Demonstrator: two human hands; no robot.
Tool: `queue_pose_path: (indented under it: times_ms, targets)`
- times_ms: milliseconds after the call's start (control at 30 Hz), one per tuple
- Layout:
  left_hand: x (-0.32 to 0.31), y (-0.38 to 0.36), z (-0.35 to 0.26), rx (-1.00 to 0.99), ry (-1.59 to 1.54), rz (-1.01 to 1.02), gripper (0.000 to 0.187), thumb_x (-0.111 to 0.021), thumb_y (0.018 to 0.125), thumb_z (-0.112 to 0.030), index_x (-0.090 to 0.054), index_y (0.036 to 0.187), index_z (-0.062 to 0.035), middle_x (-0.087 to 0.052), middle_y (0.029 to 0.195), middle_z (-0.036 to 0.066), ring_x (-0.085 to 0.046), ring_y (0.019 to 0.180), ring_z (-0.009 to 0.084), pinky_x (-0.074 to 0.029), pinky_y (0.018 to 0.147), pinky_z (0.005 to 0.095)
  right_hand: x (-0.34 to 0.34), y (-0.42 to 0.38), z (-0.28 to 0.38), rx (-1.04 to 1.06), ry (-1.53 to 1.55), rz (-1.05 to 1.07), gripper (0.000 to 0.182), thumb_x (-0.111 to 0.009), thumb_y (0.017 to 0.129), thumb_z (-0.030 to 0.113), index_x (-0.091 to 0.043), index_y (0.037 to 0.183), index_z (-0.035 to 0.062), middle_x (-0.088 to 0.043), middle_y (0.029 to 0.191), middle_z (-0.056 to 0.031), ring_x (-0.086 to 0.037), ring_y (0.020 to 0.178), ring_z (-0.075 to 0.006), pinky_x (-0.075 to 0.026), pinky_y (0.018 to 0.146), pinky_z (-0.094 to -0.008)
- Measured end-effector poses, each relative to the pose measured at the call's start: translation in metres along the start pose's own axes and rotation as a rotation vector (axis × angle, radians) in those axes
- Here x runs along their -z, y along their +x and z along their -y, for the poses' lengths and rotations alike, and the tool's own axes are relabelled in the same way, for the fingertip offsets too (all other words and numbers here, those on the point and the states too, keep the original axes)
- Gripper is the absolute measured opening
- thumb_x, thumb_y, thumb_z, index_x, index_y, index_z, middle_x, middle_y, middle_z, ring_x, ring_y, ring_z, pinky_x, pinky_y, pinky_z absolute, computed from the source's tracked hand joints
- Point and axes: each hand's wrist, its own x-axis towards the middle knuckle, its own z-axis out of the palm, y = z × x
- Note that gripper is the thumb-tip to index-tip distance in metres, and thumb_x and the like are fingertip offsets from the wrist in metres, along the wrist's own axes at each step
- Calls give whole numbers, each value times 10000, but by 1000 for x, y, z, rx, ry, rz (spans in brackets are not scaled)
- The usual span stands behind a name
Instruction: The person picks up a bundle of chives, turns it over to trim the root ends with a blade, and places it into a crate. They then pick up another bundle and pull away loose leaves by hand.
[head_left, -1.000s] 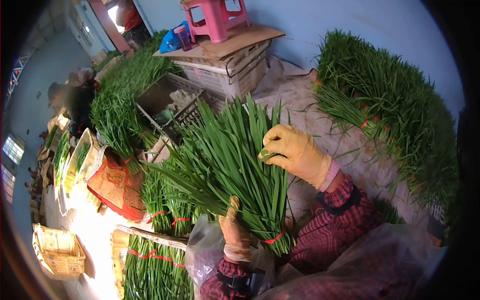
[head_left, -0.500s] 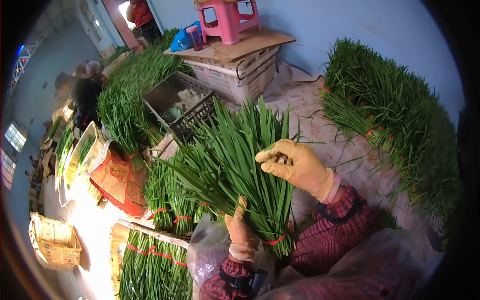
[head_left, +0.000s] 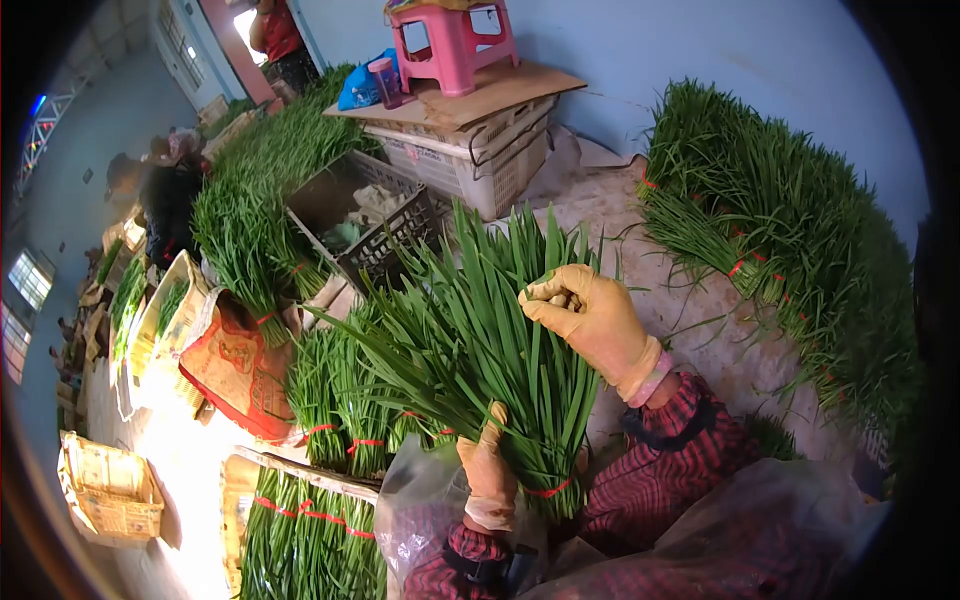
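Note:
A bundle of long, flat-leaved garlic chives (head_left: 500,330) leans upright in front of me, its leaves fanned out at the top. A red band (head_left: 549,489) circles its lower stems. My left hand (head_left: 489,468), in a pale glove, is closed round the bundle's left side, thumb over the leaves. Against the upper right leaves, my right hand (head_left: 598,325), also gloved, is closed with thumb and fingertips together; whether a leaf is pinched there is hidden. Clear plastic (head_left: 405,500) lies beside my left forearm.
Banded chive bundles (head_left: 315,530) stand in a crate at lower left. A black crate (head_left: 405,225) sits beyond my bundle. Piled chives (head_left: 765,200) line the right wall. A pink stool (head_left: 455,50) tops stacked crates. Other people (head_left: 170,200) are at far left.
The bundle has shifted slightly right with my left hand. My right hand has moved slightly up, and its fingers are curled closer together.

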Motion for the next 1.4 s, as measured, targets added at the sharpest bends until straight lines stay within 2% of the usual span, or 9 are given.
queue_pose_path:
  times_ms: [267, 333, 633, 833, 900, 1000, 1133, 1267, 1400]
  targets:
    - [5, 2, 0, 4, -17, 19, 310, -690, 921, -127, -621, 1202, -16, -681, 1053, 40, -652, 882, 169, -545, 774, 314, 56, 11, 2, 320, -150, 242, 152, -765, 818, 101, -736, 945, 23, -659, 892, -59, -630, 800, -178, -505, 726, -288]
    - [3, 0, -3, 23, -39, 28, 291, -702, 916, -114, -646, 1173, 11, -682, 1087, 44, -640, 946, 151, -514, 852, 298, 64, 9, 7, 328, -196, 236, 144, -752, 829, 107, -743, 946, 23, -667, 888, -62, -635, 829, -190, -506, 739, -299]
    - [-1, -1, -7, 9, -53, 26, 338, -701, 905, -104, -610, 1218, -14, -673, 1094, 47, -645, 935, 171, -520, 852, 315, 77, 10, 8, 292, -253, 269, 169, -754, 834, 150, -741, 948, 26, -695, 880, -65, -653, 825, -186, -511, 730, -291]
    - [-10, -5, -14, 10, -78, -7, 327, -683, 926, -172, -623, 1189, 13, -681, 1053, 65, -661, 891, 189, -549, 782, 331, 61, 6, -1, 215, 29, 197, 202, -721, 901, 217, -727, 952, 22, -718, 937, -51, -641, 794, -121, -512, 705, -254]
    - [-11, -5, -16, 18, -86, -15, 317, -672, 936, -177, -625, 1186, 11, -681, 1053, 62, -661, 888, 185, -549, 780, 326, 58, 6, -4, 18, 400, 173, 241, -660, 962, 259, -713, 1008, 29, -709, 931, -31, -613, 758, -82, -498, 677, -221]
    - [-7, -4, -17, 106, -139, 31, 351, -669, 922, -98, -580, 1257, -41, -673, 1114, 71, -671, 929, 216, -567, 799, 362, 55, 8, -3, 7, 182, 44, 284, -615, 995, 295, -693, 1072, 32, -692, 911, -5, -585, 728, -58, -473, 649, -197]
    - [3, -1, -10, 108, -100, 54, 334, -677, 919, -106, -596, 1236, -39, -678, 1097, 72, -673, 914, 211, -568, 784, 351, 37, 7, -9, -23, -111, -21, 432, -765, 858, 379, -685, 1088, 23, -670, 847, -39, -595, 732, -129, -492, 676, -285]
    - [4, -2, -3, 64, 5, 8, 304, -631, 966, -203, -630, 1190, 4, -682, 1076, 57, -659, 897, 168, -550, 784, 313, 29, 5, -2, -127, -259, -41, 351, -789, 819, 328, -629, 908, 29, -639, 791, -59, -581, 719, -176, -488, 688, -325]
    - [0, -2, -6, 55, -10, 29, 302, -632, 965, -199, -630, 1190, 3, -679, 1083, 57, -656, 906, 168, -550, 800, 313, 28, 8, -30, -154, -39, -44, 288, -756, 847, 269, -592, 846, 32, -596, 719, -35, -546, 702, -129, -475, 666, -312]
